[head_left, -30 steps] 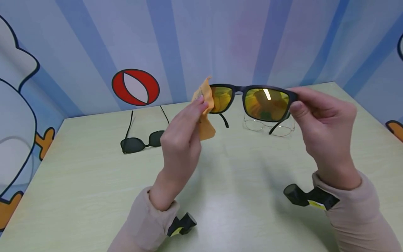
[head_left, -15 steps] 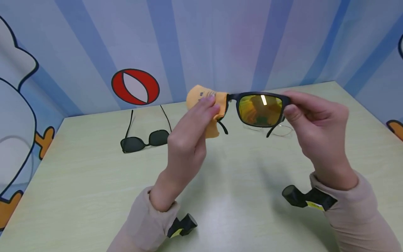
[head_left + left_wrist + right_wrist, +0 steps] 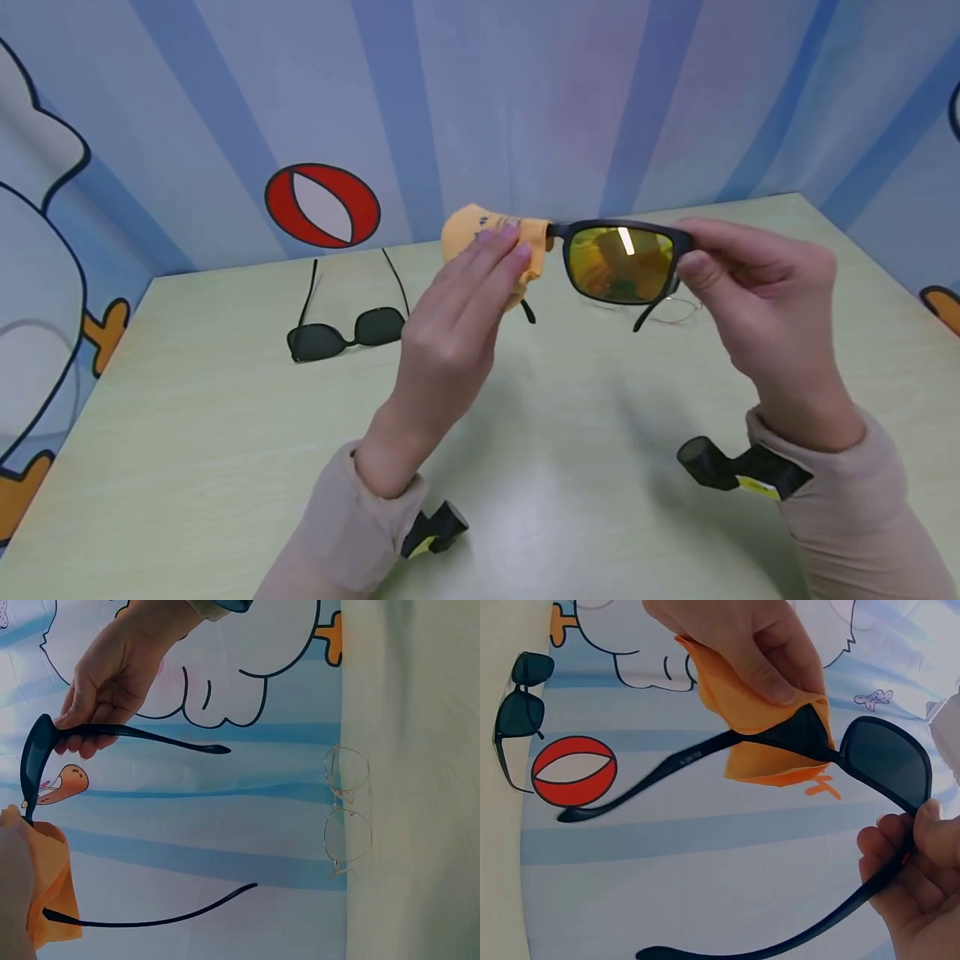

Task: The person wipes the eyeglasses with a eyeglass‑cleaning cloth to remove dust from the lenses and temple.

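A person wearing long beige sleeves (image 3: 840, 500) is holding a pair of black-framed sunglasses (image 3: 621, 262) in the air above a pale wooden table (image 3: 225, 433), the frame stretching between both hands and its yellow-orange mirrored lenses facing away from the person. The right hand (image 3: 772, 292) is pinching the frame at its right outer corner, thumb and fingers closing on the hinge area. The left hand (image 3: 453, 333) is pinching an orange cloth (image 3: 468, 229) around the left lens: its fingers are lying together over the cloth on the outer face, while the right wrist view is showing the thumb pressing on the inner side, where a dark corner of lens is peeking out. Both temple arms are extending back toward the person, unfolded and touching nothing along their tips. Behind the left hand, a second pair, dark sunglasses (image 3: 317, 342), is resting on the table with its arms pointing toward the wall. Thin wire-rimmed eyeglasses (image 3: 343, 799) are lying farther right on the table, partly hidden in the head view behind the held pair. A blue striped backdrop (image 3: 525, 100) is rising behind the table, displaying a printed red-and-white ball (image 3: 322, 206). Small black devices (image 3: 742, 471) are sitting at both cuffs.
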